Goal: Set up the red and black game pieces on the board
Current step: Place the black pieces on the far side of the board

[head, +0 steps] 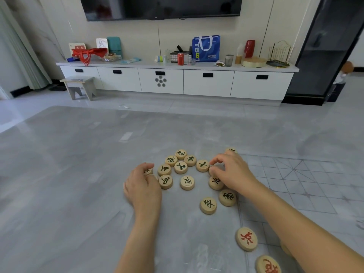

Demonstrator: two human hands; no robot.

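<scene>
Left hand [142, 187] is curling its fingers round a half-hidden piece [147, 171] at its 12 o'clock. Right hand [233, 172] is holding thumb and forefinger narrowly parted just beside a black piece [202, 165] at its 9 o'clock, and whether it grips anything cannot be told. Loose black pieces [180, 167] are lying on the table [59, 174] between the hands, off the board [315, 184] spreading at 3 o'clock of the right hand, and two red pieces [246, 239] are sitting at 6 o'clock by the board's left edge.
</scene>
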